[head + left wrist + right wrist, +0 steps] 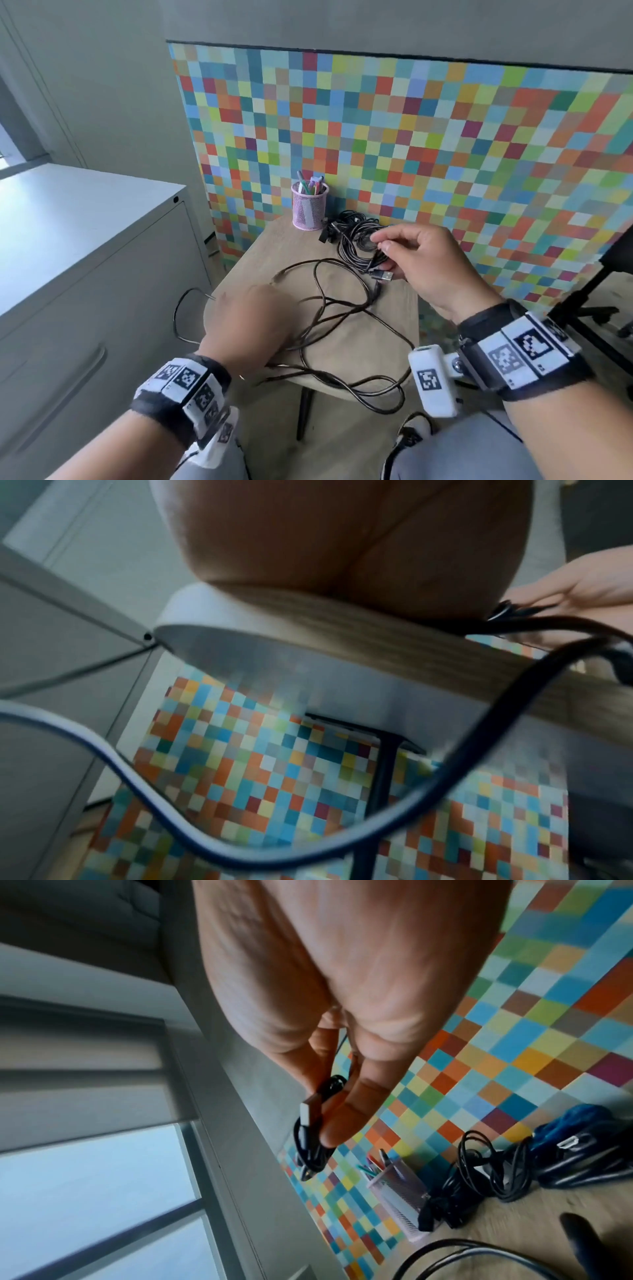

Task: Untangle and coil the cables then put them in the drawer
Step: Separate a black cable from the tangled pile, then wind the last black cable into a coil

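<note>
While the right hand (426, 263) is raised above the far part of the small wooden table (356, 346), its fingers are curled around a small black coiled cable (313, 1134). The thumb presses this bundle against the other fingers, and a silver USB plug (386, 276) sticks out from it toward the left. The left hand (251, 329) is lower, over the near left part of the table, and it is blurred in the head view. It lies on or just above the loose black cable (342, 308), but whether its fingers hold a strand, I cannot tell; the left wrist view shows only the palm and a thick dark strand close to the lens.

The loose cable is spread in wide loops over the table. Some loops hang over the near edge and one loop goes over the left edge. Behind the right hand a pile of black cables (356, 233) lies at the back of the table, just beside a pink mesh pen cup (309, 207) with coloured pens. The table stands against a wall panel of small coloured squares (445, 144). To the left stands a grey cabinet (85, 260) with a drawer handle (65, 394) on its front; the front is closed.
</note>
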Tool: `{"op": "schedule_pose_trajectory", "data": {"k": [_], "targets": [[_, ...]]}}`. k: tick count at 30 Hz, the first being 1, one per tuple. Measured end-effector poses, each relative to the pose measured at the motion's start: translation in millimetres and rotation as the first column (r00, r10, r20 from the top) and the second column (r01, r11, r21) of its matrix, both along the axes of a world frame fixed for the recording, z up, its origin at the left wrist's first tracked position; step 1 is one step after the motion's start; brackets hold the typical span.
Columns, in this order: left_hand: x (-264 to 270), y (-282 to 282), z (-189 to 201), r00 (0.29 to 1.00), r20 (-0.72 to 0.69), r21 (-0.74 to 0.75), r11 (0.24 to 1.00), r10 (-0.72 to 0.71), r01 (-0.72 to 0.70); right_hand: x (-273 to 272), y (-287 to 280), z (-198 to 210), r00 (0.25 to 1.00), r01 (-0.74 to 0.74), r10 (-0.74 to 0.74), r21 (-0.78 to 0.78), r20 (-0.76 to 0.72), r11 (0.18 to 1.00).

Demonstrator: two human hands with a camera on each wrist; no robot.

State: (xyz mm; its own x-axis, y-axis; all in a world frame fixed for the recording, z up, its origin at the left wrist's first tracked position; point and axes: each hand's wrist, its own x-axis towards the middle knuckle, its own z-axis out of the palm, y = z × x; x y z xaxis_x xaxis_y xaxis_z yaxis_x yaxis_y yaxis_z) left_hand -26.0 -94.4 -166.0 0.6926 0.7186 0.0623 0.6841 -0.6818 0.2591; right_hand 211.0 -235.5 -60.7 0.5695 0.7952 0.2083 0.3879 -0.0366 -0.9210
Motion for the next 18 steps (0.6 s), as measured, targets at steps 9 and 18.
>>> {"op": "schedule_pose_trajectory", "data": {"k": [9,18], "targets": [[-1,-4,-6,0.997,0.072,0.061,0.998,0.016,-0.021,-4,133,-23,0.981,-0.193,0.185,-0.258,-0.056,0.947],[-4,-3,-5,0.995,0.098,0.033,0.999,0.03,-0.033,-8,191,-47,0.938,-0.23,0.133,-0.289,-0.319,0.929]]}}
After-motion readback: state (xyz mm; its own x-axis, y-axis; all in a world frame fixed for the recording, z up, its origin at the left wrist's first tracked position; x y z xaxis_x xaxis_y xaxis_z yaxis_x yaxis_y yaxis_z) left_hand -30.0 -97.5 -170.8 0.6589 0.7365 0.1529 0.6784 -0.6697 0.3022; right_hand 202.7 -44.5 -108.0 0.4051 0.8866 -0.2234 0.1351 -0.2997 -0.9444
